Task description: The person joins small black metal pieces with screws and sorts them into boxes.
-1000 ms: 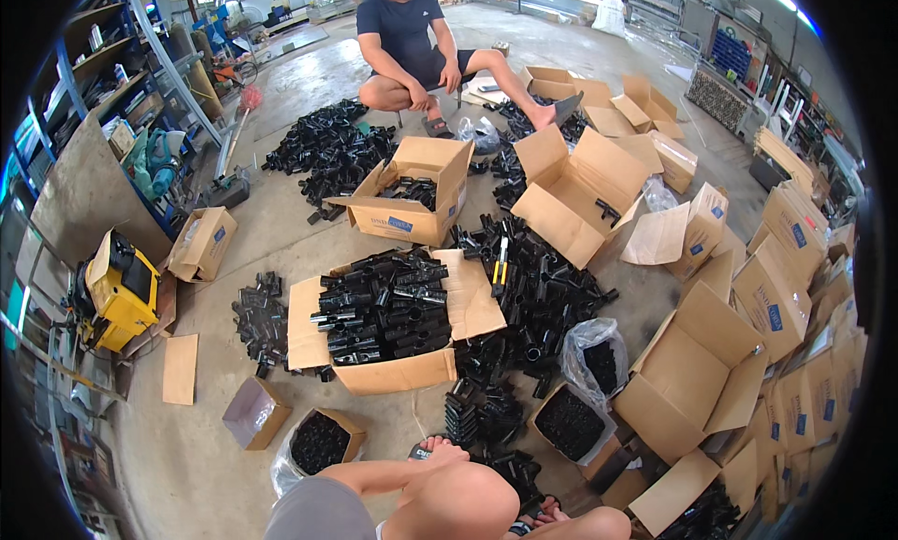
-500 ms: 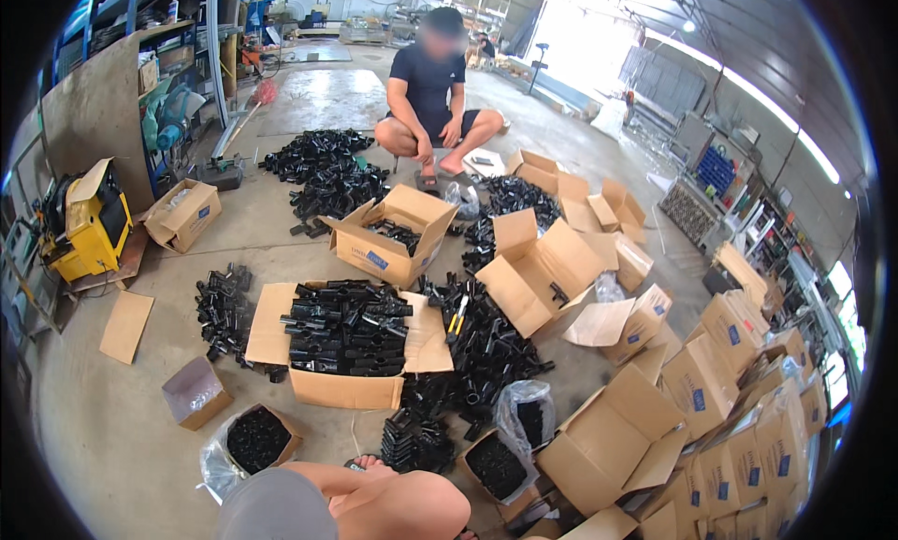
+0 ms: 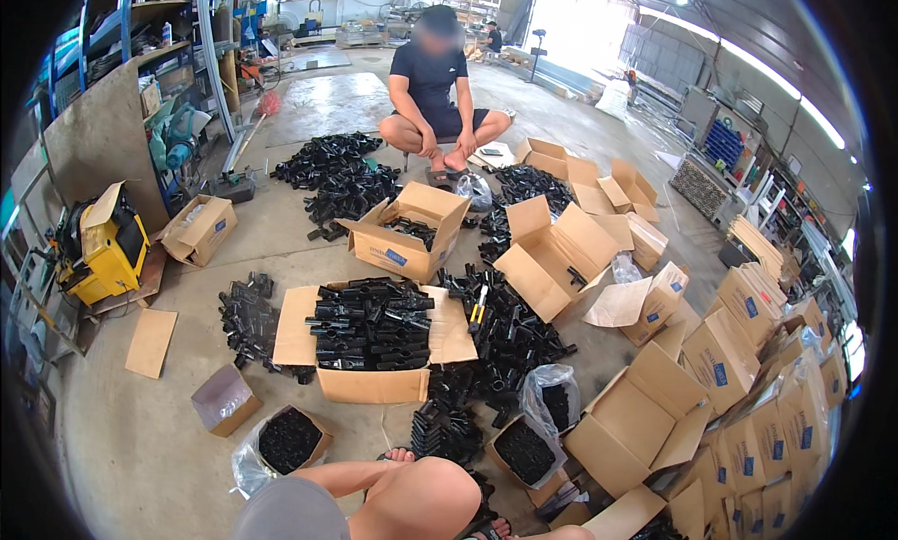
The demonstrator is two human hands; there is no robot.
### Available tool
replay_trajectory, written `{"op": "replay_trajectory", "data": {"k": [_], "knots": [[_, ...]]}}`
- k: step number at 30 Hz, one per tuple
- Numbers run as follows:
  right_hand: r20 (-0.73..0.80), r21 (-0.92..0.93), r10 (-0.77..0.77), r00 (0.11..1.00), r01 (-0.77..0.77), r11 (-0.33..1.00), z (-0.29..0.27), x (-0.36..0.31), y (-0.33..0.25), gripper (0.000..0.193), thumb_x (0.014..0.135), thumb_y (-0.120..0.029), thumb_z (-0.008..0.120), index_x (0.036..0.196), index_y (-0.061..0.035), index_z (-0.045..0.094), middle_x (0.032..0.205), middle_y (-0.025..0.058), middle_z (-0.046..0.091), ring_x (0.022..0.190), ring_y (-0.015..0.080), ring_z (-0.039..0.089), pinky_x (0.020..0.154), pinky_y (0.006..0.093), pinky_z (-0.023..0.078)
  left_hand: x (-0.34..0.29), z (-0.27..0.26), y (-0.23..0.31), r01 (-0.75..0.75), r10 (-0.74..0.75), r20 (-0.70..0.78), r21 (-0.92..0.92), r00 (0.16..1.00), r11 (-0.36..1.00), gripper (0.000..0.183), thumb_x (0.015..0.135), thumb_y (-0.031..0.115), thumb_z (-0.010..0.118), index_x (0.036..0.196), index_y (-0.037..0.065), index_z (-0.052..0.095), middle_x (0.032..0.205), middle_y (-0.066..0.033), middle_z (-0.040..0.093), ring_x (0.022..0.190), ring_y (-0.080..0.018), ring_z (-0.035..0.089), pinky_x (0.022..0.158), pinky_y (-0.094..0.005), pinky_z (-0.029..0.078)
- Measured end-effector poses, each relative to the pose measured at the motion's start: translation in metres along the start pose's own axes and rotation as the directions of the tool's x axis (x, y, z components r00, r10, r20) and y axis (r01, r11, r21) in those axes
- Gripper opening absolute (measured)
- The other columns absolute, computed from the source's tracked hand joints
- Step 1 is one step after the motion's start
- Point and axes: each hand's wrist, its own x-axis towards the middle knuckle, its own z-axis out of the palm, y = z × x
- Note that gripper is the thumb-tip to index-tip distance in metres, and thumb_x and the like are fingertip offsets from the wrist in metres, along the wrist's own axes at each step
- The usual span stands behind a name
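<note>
Neither of my hands shows; only my bare legs (image 3: 421, 501) and a grey cloth-covered shape (image 3: 292, 512) appear at the lower edge. In front of my feet stands an open carton (image 3: 374, 388), heaped with black tube-like fittings (image 3: 374, 325). A yellow-handled cutter (image 3: 479, 306) lies beside its right flap, on a loose pile of black fittings (image 3: 510, 344). Close to my legs are a plastic-lined box of small black parts (image 3: 288, 442) on the left and another box of small black parts (image 3: 524, 451) on the right.
Opposite me a person (image 3: 432, 91) sits low, hands down by the ankles. Between us stands a half-filled carton (image 3: 393, 250). Open cartons (image 3: 636, 423) and stacked cartons (image 3: 762, 456) line the right. A yellow machine (image 3: 108, 255) stands left, near shelving (image 3: 154, 49).
The whole view has shifted, so the scene sits slightly further right. The person opposite has lowered their head and brought both hands down toward the ankles.
</note>
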Motion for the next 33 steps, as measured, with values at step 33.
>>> {"op": "replay_trajectory", "data": {"k": [33], "knots": [[0.052,0.068,0.126,0.991,-0.129,0.989,-0.014,-0.002,0.004,0.05,0.109,-0.037,0.049,0.141,0.0016,0.056,0.131,0.0231,0.066,0.128,0.0298,0.059,0.122,0.0438,0.031,-0.016,-0.04,0.023,0.264,-0.086,0.277,-0.707,0.957,0.656,0.031,0.098,0.039,0.074,0.089,0.01,0.067,0.077,0.0044,0.064,0.068,-0.0028,0.056,0.061,-0.0256,0.046]]}}
